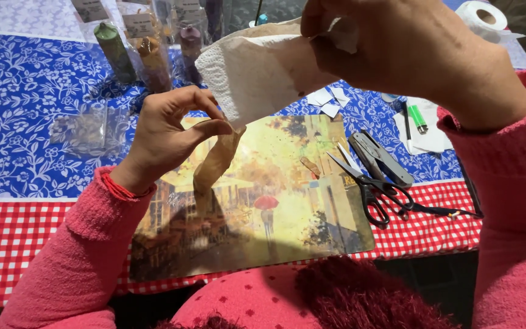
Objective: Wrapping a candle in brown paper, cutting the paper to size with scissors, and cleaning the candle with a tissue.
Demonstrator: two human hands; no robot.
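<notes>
My left hand pinches the lower corner of a white paper napkin, where a brownish strip of it hangs down. My right hand, raised at the top right, grips the napkin's upper edge, so the napkin is stretched between both hands. Below them a painted picture print of an autumn street with a red umbrella lies flat on the table. Both arms wear pink fuzzy sleeves.
Black-handled scissors and a grey metal clip tool lie right of the print. Bagged thread spools stand at the back left, an empty clear bag nearby. A green lighter, paper scraps and a tape roll sit at back right.
</notes>
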